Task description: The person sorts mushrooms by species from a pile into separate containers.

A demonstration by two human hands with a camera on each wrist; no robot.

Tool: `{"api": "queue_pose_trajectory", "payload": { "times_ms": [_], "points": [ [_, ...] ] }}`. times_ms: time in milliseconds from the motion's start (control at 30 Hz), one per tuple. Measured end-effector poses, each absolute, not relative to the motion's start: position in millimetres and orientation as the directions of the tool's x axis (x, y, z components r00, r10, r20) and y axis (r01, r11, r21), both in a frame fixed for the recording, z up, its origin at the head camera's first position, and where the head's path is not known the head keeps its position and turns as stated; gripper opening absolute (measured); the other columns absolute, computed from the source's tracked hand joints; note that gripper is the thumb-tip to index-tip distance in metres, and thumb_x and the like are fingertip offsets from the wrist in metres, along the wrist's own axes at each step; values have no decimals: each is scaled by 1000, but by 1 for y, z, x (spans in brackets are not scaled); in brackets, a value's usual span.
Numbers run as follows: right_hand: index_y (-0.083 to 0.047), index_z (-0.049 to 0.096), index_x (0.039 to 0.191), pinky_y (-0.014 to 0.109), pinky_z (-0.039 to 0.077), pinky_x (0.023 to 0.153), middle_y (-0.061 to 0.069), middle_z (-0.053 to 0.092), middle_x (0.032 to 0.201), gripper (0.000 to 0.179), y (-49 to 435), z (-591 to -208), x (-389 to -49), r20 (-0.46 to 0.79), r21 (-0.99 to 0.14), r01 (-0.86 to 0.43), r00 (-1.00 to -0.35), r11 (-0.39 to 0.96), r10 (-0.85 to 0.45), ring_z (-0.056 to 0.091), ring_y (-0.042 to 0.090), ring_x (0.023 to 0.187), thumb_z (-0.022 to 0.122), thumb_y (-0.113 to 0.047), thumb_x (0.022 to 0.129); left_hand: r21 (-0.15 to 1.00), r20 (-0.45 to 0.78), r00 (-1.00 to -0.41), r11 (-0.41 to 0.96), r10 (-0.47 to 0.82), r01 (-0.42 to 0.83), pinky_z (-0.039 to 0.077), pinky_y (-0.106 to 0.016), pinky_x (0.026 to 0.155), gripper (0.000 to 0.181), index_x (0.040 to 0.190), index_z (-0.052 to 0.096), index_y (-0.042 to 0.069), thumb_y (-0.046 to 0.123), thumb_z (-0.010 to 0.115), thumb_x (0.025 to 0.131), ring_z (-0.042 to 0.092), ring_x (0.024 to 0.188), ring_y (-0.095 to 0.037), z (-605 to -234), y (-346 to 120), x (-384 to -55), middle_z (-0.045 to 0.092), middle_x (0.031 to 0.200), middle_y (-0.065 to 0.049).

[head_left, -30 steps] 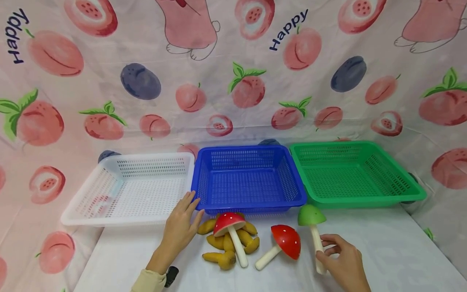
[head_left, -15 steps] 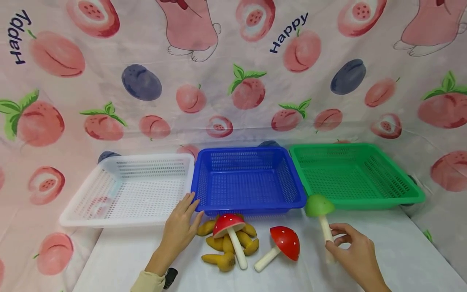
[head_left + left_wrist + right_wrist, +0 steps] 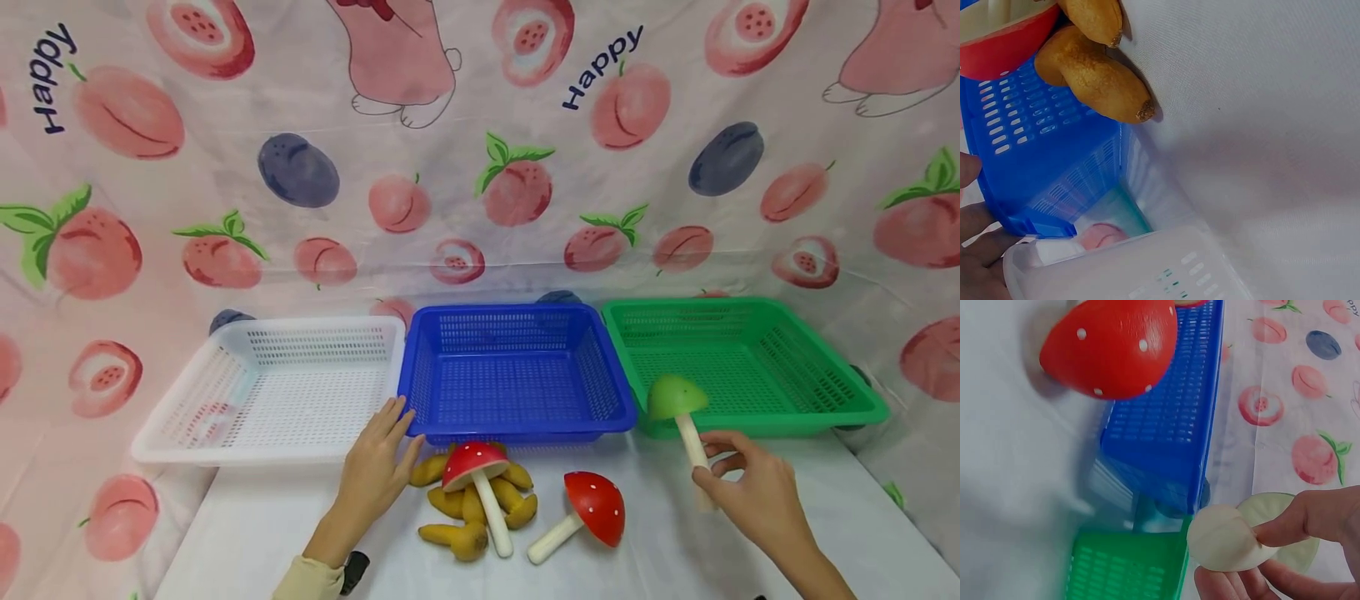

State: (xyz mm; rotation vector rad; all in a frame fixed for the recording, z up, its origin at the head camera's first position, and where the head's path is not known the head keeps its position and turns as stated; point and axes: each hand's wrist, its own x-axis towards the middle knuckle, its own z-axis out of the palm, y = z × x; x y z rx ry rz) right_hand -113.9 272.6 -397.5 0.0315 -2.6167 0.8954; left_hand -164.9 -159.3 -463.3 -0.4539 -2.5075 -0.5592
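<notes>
Pinching the green mushroom (image 3: 675, 398) low on its stem (image 3: 692, 442), the right hand (image 3: 753, 483) has brought it far-right, up to the green basket (image 3: 810, 419); the left hand (image 3: 375, 458), loosely spread, meets the blue basket (image 3: 517, 433).

Left hand (image 3: 371, 467): fingers (image 3: 388, 417) extended, slightly apart | right hand (image 3: 757, 492): thumb (image 3: 709, 485) and fingers (image 3: 729, 439) pinching (forearm (image 3: 817, 567) angled inward)

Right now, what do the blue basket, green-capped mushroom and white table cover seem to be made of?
Blue basket: likely plastic, smooth with a slight sheen, judging by its molded-looking slotted walls.
Green-capped mushroom: perhaps painted foam or wood; the cap looks smooth and evenly colored, but its core is hidden.
White table cover: matte fabric, by its fine weave.
</notes>
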Motion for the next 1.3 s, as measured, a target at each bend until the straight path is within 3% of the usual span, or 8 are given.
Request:
{"api": "queue_pose_trajectory", "payload": {
  "times_ms": [467, 733, 833, 933, 1100, 1233, 1300],
  "points": [
    [-1, 64, 106, 25, 40, 46, 11, 65, 91, 33, 289, -381, -146, 383, -552, -193, -923, 811, 41, 53, -5, 64, 73, -6, 74, 285, 567, -795, 854, 216, 435, 38, -50, 102, 40, 119, 63, -4, 22, 67, 88, 44, 128, -35, -463, -160, -166, 52, 133, -21],
    [3, 65, 104, 31, 37, 59, 13, 66, 86, 34, 297, -377, -166, 393, -528, -215, -919, 822, 12, 52, -5, 61, 74, -7, 73, 289, 555, -806, 861, 206, 420, 38, -50, 101, 41, 119, 63, -3, 22, 67, 88, 44, 128, -35, -461, -158, -165, 52, 133, -20],
    [5, 64, 103, 32, 40, 58, 14, 66, 86, 34, 299, -376, -174, 370, -529, -202, -929, 824, 10, 52, -6, 61, 75, -9, 74, 288, 553, -808, 863, 203, 414, 38, -50, 101, 41, 119, 63, -3, 22, 68, 87, 44, 128, -35, -462, -159, -165, 52, 133, -20],
    [6, 64, 104, 31, 42, 57, 16, 66, 87, 34, 300, -374, -181, 352, -524, -194, -936, 829, 4, 57, 2, 63, 75, -9, 75, 281, 560, -802, 863, 209, 421, 39, -51, 101, 41, 119, 63, -3, 23, 68, 87, 44, 127, -36, -464, -159, -165, 53, 132, -21],
    [7, 62, 106, 31, 45, 52, 18, 65, 89, 35, 300, -371, -193, 314, -539, -187, -949, 821, -10, 63, 27, 71, 73, -8, 76, 270, 563, -800, 868, 209, 417, 38, -49, 102, 40, 119, 63, -3, 23, 66, 88, 45, 127, -34, -465, -161, -165, 52, 133, -20],
    [9, 62, 105, 31, 45, 51, 20, 65, 88, 35, 301, -373, -203, 313, -530, -189, -950, 826, -16, 64, 34, 74, 73, -8, 77, 276, 548, -810, 870, 208, 410, 37, -49, 103, 41, 121, 62, -2, 24, 64, 89, 43, 129, -33, -465, -161, -166, 51, 134, -19],
    [9, 62, 105, 36, 45, 57, 21, 66, 87, 35, 302, -373, -208, 312, -523, -189, -950, 831, -20, 64, 36, 75, 73, -8, 77, 279, 547, -811, 868, 208, 411, 37, -49, 103, 41, 121, 62, -2, 23, 65, 89, 43, 129, -33, -464, -160, -166, 51, 134, -19]
  ]
}}
